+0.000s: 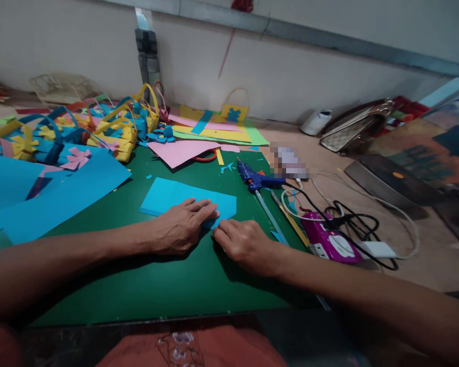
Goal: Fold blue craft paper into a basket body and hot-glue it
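A folded piece of blue paper [168, 194] lies on the green board [137, 290] in front of me. My left hand [183, 224] rests flat on its near part, fingers stretched out to the right. At the paper's near right edge, my right hand [245, 242] has its fingers curled and pressed together on the paper; the fingertips are partly hidden. Just beyond the paper are a pink sheet [179, 152] and the red handle of scissors [206, 155]. A blue glue gun [252, 176] with a clear glue stick [271, 216] lies to the right.
Several small paper baskets [118, 135] crowd the back left, near a large blue sheet [80, 181]. Yellow and green sheets [229, 133] lie at the back. On the right are a purple power strip [325, 237], tangled cables [352, 221], a phone [290, 162] and a handbag [355, 127].
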A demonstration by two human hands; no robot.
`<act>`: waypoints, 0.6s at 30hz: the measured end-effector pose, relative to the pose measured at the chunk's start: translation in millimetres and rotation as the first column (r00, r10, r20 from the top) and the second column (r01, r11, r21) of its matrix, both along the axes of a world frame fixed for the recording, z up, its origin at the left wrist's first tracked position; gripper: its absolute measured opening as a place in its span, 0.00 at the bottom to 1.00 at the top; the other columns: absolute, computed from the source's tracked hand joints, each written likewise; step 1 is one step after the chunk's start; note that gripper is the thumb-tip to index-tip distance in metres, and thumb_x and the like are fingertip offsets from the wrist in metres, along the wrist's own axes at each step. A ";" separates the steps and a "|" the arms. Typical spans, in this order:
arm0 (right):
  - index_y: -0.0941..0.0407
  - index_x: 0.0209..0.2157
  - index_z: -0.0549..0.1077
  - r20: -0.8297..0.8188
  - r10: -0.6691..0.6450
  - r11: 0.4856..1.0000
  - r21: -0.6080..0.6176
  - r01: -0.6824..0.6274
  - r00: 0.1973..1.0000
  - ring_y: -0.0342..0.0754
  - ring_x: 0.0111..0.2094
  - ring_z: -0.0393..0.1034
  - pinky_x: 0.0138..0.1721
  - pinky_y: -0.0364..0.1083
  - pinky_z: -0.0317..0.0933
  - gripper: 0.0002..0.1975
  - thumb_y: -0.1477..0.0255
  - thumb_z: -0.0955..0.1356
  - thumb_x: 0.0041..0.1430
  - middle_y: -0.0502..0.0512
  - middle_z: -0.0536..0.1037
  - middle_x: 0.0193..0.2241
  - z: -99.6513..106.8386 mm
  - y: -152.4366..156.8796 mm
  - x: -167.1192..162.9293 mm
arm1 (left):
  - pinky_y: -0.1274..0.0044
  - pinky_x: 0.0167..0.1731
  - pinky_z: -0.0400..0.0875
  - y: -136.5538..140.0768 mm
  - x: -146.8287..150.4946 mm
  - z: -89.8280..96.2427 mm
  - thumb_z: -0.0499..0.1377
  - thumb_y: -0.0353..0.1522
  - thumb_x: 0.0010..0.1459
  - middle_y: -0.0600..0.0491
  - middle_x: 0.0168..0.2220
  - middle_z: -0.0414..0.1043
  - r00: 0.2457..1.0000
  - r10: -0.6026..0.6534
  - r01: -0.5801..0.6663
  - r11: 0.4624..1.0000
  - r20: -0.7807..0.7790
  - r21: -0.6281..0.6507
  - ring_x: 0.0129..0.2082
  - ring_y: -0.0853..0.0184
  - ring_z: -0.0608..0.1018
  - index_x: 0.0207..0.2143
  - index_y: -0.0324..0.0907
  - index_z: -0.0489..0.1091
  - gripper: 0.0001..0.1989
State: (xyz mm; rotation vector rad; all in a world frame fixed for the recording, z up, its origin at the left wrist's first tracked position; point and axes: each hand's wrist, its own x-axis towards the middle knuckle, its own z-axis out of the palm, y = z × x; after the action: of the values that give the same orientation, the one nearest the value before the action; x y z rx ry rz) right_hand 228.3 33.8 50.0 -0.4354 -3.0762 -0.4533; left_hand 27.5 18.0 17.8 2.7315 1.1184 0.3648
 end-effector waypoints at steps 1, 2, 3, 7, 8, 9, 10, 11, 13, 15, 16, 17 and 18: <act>0.60 0.29 0.68 -0.020 -0.002 1.000 -0.018 0.002 1.000 0.44 0.24 0.61 0.21 0.45 0.39 0.10 0.81 0.58 0.58 0.55 0.71 0.25 -0.1 2.6 4.5 | 0.59 0.54 0.58 0.3 -0.3 0.4 0.48 0.25 0.53 0.41 0.56 0.61 1.000 -0.009 0.009 1.000 -0.013 -0.006 0.59 0.55 0.59 0.56 0.37 0.48 0.27; 0.59 0.29 0.68 -0.041 -0.029 0.999 -0.028 0.028 0.999 0.44 0.24 0.60 0.22 0.45 0.39 0.10 0.80 0.58 0.58 0.54 0.70 0.24 -0.2 5.5 9.0 | 0.57 0.54 0.57 0.5 -0.6 0.8 0.48 0.25 0.54 0.43 0.56 0.61 0.999 -0.029 0.029 1.000 -0.027 -0.010 0.60 0.54 0.57 0.56 0.39 0.50 0.26; 0.59 0.29 0.68 -0.056 -0.071 0.997 -0.031 0.069 0.996 0.43 0.23 0.59 0.22 0.45 0.39 0.10 0.80 0.58 0.59 0.53 0.70 0.23 -0.4 8.3 13.2 | 0.56 0.54 0.57 0.7 -0.9 1.1 0.49 0.26 0.54 0.45 0.56 0.61 0.998 -0.054 0.054 0.999 -0.039 -0.009 0.60 0.53 0.56 0.56 0.42 0.53 0.25; 0.58 0.33 0.70 -0.045 -0.178 0.984 -0.020 0.177 0.983 0.43 0.24 0.59 0.23 0.45 0.40 0.11 0.80 0.58 0.59 0.53 0.70 0.24 -0.1 15.2 21.5 | 0.50 0.52 0.56 0.6 -2.0 1.0 0.51 0.29 0.56 0.48 0.59 0.58 0.991 -0.118 0.120 0.992 -0.058 0.033 0.60 0.46 0.54 0.51 0.46 0.61 0.19; 0.58 0.37 0.70 -0.018 -0.164 0.986 -0.021 0.163 0.986 0.44 0.25 0.60 0.23 0.45 0.41 0.11 0.80 0.58 0.58 0.53 0.71 0.25 0.4 15.2 21.1 | 0.50 0.52 0.56 0.3 -2.2 0.8 0.52 0.29 0.56 0.47 0.59 0.57 0.992 -0.111 0.114 0.992 -0.060 0.045 0.60 0.45 0.54 0.51 0.46 0.61 0.19; 0.58 0.41 0.69 0.015 -0.147 0.989 -0.022 0.147 0.989 0.45 0.26 0.61 0.23 0.45 0.41 0.12 0.80 0.59 0.58 0.54 0.71 0.27 1.1 14.7 20.0 | 0.51 0.51 0.57 -0.1 -2.5 0.5 0.52 0.29 0.56 0.46 0.59 0.57 0.993 -0.100 0.103 0.993 -0.061 0.057 0.60 0.45 0.53 0.52 0.46 0.61 0.19; 0.58 0.45 0.67 0.053 -0.137 0.990 -0.022 0.138 0.989 0.45 0.27 0.63 0.23 0.45 0.41 0.14 0.80 0.59 0.57 0.55 0.72 0.29 2.1 14.0 18.3 | 0.51 0.52 0.57 -0.6 -2.9 0.3 0.52 0.29 0.56 0.45 0.59 0.56 0.994 -0.086 0.090 0.994 -0.061 0.067 0.61 0.44 0.52 0.52 0.46 0.61 0.20; 0.58 0.48 0.65 0.096 -0.138 0.990 -0.022 0.141 0.986 0.46 0.28 0.63 0.22 0.45 0.41 0.17 0.80 0.60 0.57 0.56 0.72 0.30 3.3 13.2 16.3 | 0.51 0.52 0.57 -1.0 -3.3 0.2 0.52 0.29 0.56 0.43 0.59 0.55 0.996 -0.072 0.076 0.994 -0.058 0.076 0.61 0.44 0.50 0.53 0.46 0.61 0.20; 0.57 0.51 0.62 0.178 -0.180 0.983 -0.009 0.185 0.967 0.46 0.29 0.65 0.22 0.45 0.41 0.20 0.80 0.60 0.57 0.57 0.73 0.33 6.3 12.6 12.0 | 0.51 0.52 0.56 -1.7 -3.9 0.2 0.53 0.29 0.55 0.41 0.59 0.53 0.998 -0.054 0.058 0.995 -0.044 0.086 0.62 0.43 0.47 0.52 0.46 0.62 0.21; 0.56 0.54 0.59 0.251 -0.238 0.969 0.000 0.246 0.938 0.47 0.29 0.67 0.21 0.45 0.41 0.22 0.81 0.59 0.57 0.58 0.73 0.35 9.8 14.4 7.7 | 0.51 0.54 0.54 -1.9 -4.1 0.4 0.54 0.28 0.54 0.41 0.60 0.51 0.998 -0.062 0.064 0.994 -0.024 0.089 0.62 0.43 0.44 0.51 0.45 0.63 0.20; 0.56 0.55 0.58 0.281 -0.264 0.962 0.004 0.274 0.923 0.47 0.29 0.67 0.21 0.45 0.40 0.24 0.81 0.58 0.57 0.59 0.73 0.36 11.7 16.3 5.5 | 0.52 0.54 0.54 -1.9 -4.1 0.6 0.54 0.28 0.54 0.42 0.60 0.51 0.998 -0.067 0.068 0.994 -0.015 0.091 0.62 0.43 0.44 0.50 0.45 0.64 0.20; 0.56 0.56 0.56 0.308 -0.287 0.954 0.006 0.300 0.907 0.47 0.29 0.68 0.21 0.46 0.40 0.25 0.82 0.57 0.57 0.60 0.73 0.38 13.7 18.9 3.2 | 0.52 0.54 0.54 -1.9 -3.9 0.8 0.54 0.28 0.54 0.42 0.60 0.51 0.998 -0.069 0.070 0.993 -0.008 0.091 0.63 0.44 0.44 0.50 0.45 0.64 0.20; 0.57 0.57 0.55 0.330 -0.308 0.946 0.008 0.324 0.892 0.48 0.29 0.69 0.20 0.46 0.40 0.26 0.82 0.57 0.56 0.61 0.73 0.39 15.7 22.0 0.9 | 0.52 0.54 0.54 -1.8 -3.5 1.2 0.54 0.28 0.54 0.42 0.60 0.51 0.998 -0.067 0.068 0.994 -0.005 0.091 0.62 0.44 0.44 0.50 0.45 0.64 0.20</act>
State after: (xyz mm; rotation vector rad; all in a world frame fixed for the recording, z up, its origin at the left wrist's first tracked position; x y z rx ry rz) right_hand 229.1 55.8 65.6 -0.9684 -3.3466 -0.5039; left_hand 24.0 16.2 19.0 2.8409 1.0311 0.4143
